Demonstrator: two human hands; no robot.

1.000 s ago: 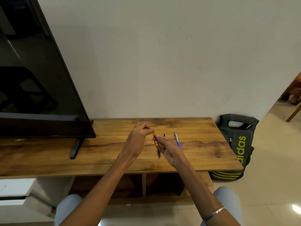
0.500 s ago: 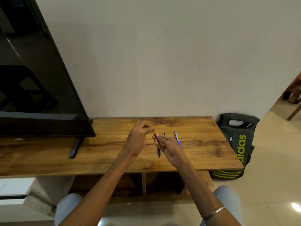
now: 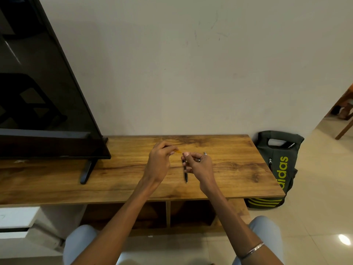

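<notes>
My left hand point(image 3: 159, 161) pinches a thin orange piece point(image 3: 178, 151) between thumb and fingers above the wooden TV unit point(image 3: 238, 169). My right hand point(image 3: 199, 165) is curled, and its pinched thumb and forefinger meet the right end of that piece; the hold itself is too small to see clearly. A black pen point(image 3: 185, 175) lies on the unit just below and left of my right hand. Behind my right hand only the metal tip of a blue pen point(image 3: 205, 153) shows.
A large black TV point(image 3: 38, 92) stands on the unit's left half, its foot point(image 3: 86, 172) reaching toward the front. A dark bag with yellow lettering point(image 3: 277, 165) leans against the unit's right end on the tiled floor. My knees are below the front edge.
Both hands have stayed over the same spot. My right hand has turned so its back hides most of the blue pen, and the orange piece now shows mostly on the left hand's side.
</notes>
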